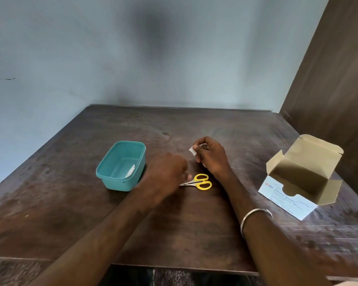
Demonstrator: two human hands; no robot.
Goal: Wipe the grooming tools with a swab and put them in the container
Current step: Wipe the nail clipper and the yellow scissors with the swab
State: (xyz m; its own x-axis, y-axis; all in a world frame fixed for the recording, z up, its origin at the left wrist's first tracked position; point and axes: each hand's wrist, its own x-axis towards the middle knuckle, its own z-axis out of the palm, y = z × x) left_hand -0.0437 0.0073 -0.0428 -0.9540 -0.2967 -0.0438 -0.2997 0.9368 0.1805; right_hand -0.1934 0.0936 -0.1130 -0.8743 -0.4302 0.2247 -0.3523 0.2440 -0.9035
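A small pair of scissors with yellow handles [201,182] lies on the dark wooden table [174,223], blades pointing left. My left hand [165,174] hovers just left of it, blurred, its fingertips near the blades; no grip shows. My right hand [209,154] sits behind the scissors and pinches a small white swab [192,150] between thumb and fingers. The teal plastic container [110,174] stands to the left with a metal nail clipper [131,171] lying inside it.
An open cardboard box of alcohol swabs [298,178] stands at the right side of the table, flap up. A blue-grey wall rises behind the table and a brown panel stands at the right. The table's front edge runs below my forearms.
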